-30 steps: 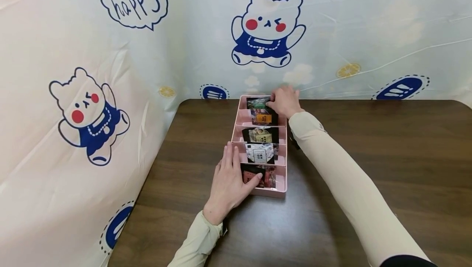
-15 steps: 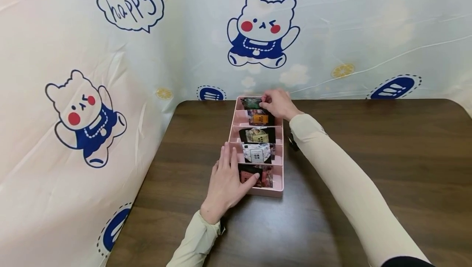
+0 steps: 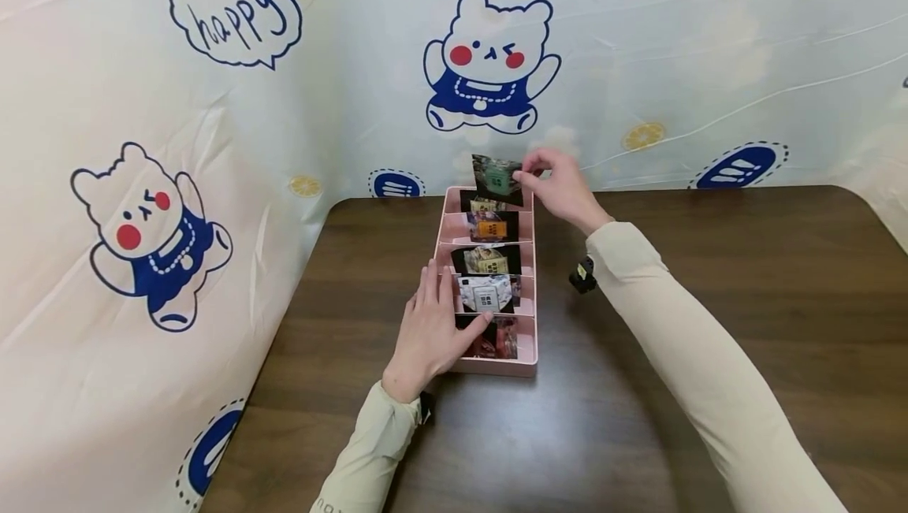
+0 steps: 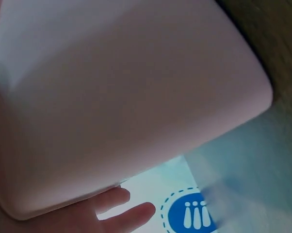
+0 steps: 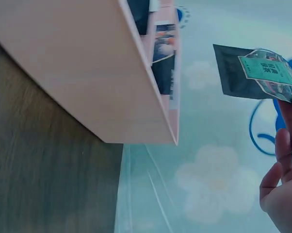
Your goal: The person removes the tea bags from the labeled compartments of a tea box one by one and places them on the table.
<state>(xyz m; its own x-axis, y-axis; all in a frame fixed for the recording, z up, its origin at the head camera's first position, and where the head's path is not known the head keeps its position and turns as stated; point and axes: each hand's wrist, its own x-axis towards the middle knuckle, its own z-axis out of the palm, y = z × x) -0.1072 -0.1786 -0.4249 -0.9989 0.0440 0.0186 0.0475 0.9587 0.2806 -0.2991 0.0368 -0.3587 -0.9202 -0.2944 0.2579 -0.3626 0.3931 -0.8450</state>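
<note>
My right hand (image 3: 563, 188) pinches a dark sachet with a green label (image 3: 499, 179) by its edge, above the far end of a pink divided box (image 3: 526, 368). In the right wrist view the sachet (image 5: 252, 73) hangs in the air, apart from the box wall (image 5: 78, 68). My left hand (image 3: 428, 332) lies along the box's left side near the front, fingers straight, thumb over the front compartment. Other sachets stand in the compartments: one with an orange label (image 3: 492, 228), a yellowish one (image 3: 489, 261), a white one (image 3: 486, 295) and reddish ones (image 3: 505, 338) at the front.
The box stands on a dark wooden table (image 3: 638, 387), close to its back edge. Behind and to the left hangs a pale cloth (image 3: 369, 40) with bear drawings. A small black device (image 3: 583, 275) sits at my right wrist.
My right hand has lifted the green-labelled sachet up out of the far compartment, uncovering a yellowish sachet there. My left hand stays at the box's left side while the head view shifts slightly.
</note>
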